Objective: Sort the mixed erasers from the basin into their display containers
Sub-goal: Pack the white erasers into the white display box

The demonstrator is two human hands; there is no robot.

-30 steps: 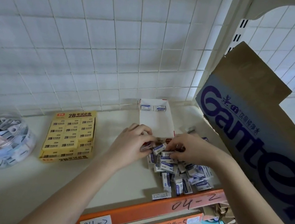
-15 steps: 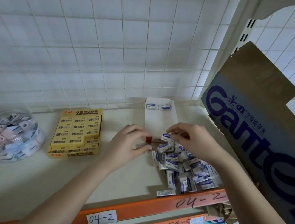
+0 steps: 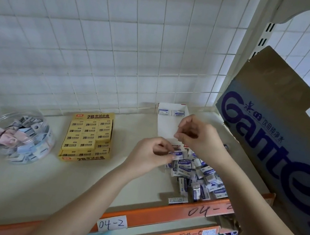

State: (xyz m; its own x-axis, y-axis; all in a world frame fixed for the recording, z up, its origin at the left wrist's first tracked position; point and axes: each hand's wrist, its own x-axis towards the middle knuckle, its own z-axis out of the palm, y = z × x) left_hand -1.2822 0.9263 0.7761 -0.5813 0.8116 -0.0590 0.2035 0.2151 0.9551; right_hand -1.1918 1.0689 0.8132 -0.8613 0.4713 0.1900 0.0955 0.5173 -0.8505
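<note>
Above the eraser pile (image 3: 203, 174), left hand (image 3: 150, 156) fingers pinching an eraser (image 3: 178, 154), right hand (image 3: 198, 138) fingers curled, contents unclear

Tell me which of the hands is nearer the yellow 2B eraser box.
Left. The left hand sits right of the yellow 2B eraser box, by the loose pile; the right hand is farther right, over the white box.

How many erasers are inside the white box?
2. The left eraser and the right eraser lie side by side at the back wall of the white box. The right hand covers part of the box, so another may be hidden.
</note>
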